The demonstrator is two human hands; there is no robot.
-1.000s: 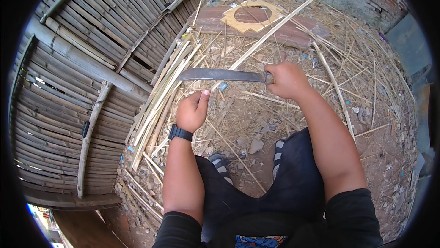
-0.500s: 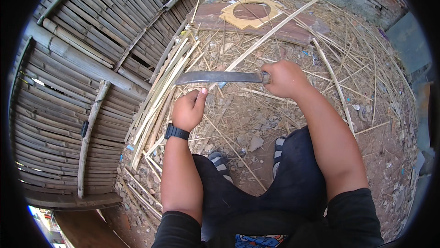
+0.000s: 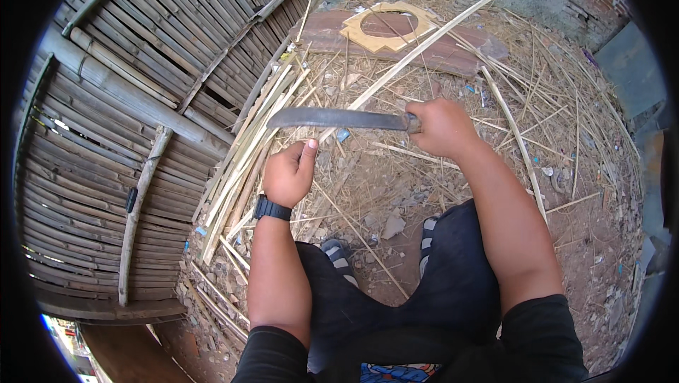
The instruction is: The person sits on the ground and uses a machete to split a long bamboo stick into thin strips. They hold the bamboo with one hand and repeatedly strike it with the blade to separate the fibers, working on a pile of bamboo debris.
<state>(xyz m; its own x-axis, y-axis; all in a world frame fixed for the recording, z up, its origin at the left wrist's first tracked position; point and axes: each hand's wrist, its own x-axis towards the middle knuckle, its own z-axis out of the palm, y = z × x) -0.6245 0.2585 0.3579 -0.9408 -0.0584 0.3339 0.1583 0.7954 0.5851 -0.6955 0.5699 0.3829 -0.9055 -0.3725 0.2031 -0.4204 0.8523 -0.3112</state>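
Observation:
In my right hand (image 3: 442, 127) is the handle of a machete (image 3: 332, 118), its long dark blade pointing left and lying nearly level across the view. My left hand (image 3: 288, 173), with a black watch on its wrist, is closed on the near end of a long pale bamboo strip (image 3: 431, 38). From there the strip slants up and away to the far right. The blade crosses the strip just beyond my left thumb; whether it touches it I cannot tell. My left fingertips are hidden beneath the hand.
Split bamboo strips (image 3: 244, 146) lie in a bundle at the left, beside a bamboo-slat wall (image 3: 85, 164). A wooden frame with a round opening (image 3: 353, 31) rests on a reddish-brown board (image 3: 322, 29) at the far side. Shavings and rubble litter the ground around my sandalled feet.
The machete blade has shifted and tilted slightly, its tip now a little higher and farther left. The strip's far end has swung slightly up and right. Both hands keep their hold.

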